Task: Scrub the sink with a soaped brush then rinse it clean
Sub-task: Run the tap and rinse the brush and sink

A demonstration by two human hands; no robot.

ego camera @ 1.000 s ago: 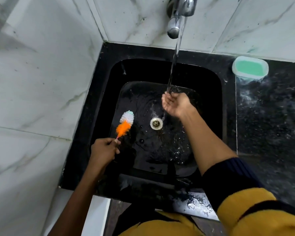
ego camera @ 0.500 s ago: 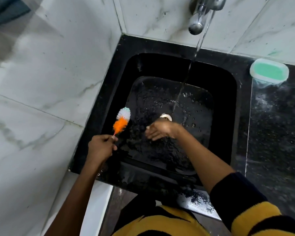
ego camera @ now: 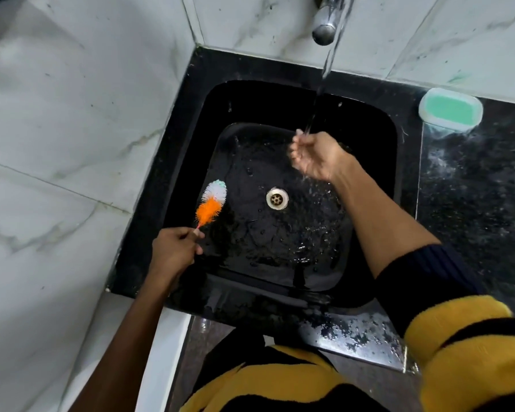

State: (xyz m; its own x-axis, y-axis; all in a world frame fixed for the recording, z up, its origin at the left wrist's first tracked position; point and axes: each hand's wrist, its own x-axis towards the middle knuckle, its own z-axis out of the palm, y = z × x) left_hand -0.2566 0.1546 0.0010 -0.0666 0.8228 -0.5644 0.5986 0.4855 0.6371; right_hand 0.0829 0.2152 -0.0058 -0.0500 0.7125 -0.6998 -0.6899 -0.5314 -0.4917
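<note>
left hand (ego camera: pixel 173 251) bare, forearm bare, no sleeve seen, lower left | right hand (ego camera: pixel 317 157) bare, wet | right sleeve (ego camera: pixel 446 316) pushed above elbow, dark navy ribbed cuff, then yellow with black stripes, lower right | torso (ego camera: pixel 280 379) same yellow-black striped knit, bottom centre

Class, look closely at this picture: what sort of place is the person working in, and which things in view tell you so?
Probably a home kitchen or wash area. A black sink is set into a dark speckled counter in a corner of marble-look tiled walls, a metal tap runs water, and a soap dish sits beside the basin.
</note>
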